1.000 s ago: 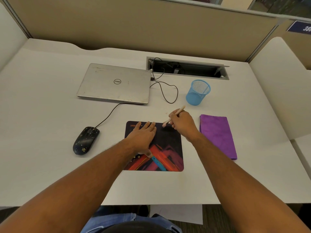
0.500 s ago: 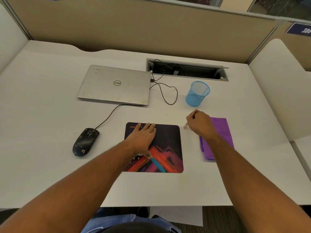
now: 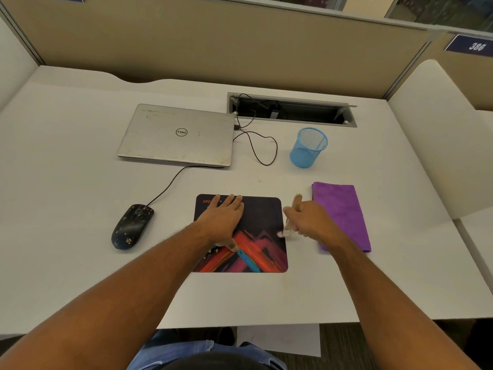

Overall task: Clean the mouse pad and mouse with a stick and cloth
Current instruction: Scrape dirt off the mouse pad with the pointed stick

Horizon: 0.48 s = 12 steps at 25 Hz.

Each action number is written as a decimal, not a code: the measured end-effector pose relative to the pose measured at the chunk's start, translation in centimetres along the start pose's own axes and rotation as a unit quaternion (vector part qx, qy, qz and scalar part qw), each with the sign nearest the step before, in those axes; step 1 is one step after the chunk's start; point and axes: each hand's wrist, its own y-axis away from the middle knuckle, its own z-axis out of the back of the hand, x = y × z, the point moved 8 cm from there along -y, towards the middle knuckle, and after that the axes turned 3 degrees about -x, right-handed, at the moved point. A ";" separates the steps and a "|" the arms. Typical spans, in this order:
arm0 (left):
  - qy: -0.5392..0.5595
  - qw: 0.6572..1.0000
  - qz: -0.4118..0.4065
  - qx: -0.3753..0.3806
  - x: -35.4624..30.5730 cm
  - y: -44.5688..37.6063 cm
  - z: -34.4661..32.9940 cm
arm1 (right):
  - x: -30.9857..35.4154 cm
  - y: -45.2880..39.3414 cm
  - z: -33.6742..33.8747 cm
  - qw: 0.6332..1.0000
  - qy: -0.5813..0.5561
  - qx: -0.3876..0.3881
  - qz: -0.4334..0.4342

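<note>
A dark mouse pad (image 3: 264,222) with red and blue stripes lies at the desk's front middle. My left hand (image 3: 225,218) rests flat on its left half, fingers together. At the pad's right edge, my right hand (image 3: 309,221) grips a pale stick (image 3: 294,206), blurred by motion, with its lower tip touching the pad's edge. A black mouse (image 3: 132,227) speckled with light dirt sits left of the pad, its cable running to the laptop. A folded purple cloth (image 3: 344,212) lies right of my right hand.
A shut silver laptop (image 3: 177,134) lies behind the pad. A blue mesh cup (image 3: 308,148) stands at the back right, near a cable slot (image 3: 290,110) in the desk. Beige partitions close off the back and sides.
My right hand swung with the stick from the pad's top edge out over the cloth, then came back to the pad's right edge. My left hand stayed flat on the pad.
</note>
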 end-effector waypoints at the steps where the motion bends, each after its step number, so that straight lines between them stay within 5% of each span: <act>1: 0.001 1.000 0.000 -0.001 0.0 0.0 0.0 | -0.5 0.0 0.1 1.000 -0.023 0.004 -0.012; 7: -0.001 1.000 0.001 0.000 0.0 0.0 0.1 | 0.3 -1.0 2.7 0.947 -0.263 -0.183 -0.014; 12: 0.000 1.000 0.001 0.008 0.0 0.0 0.0 | -0.7 -1.6 -1.3 0.983 -0.174 -0.052 -0.029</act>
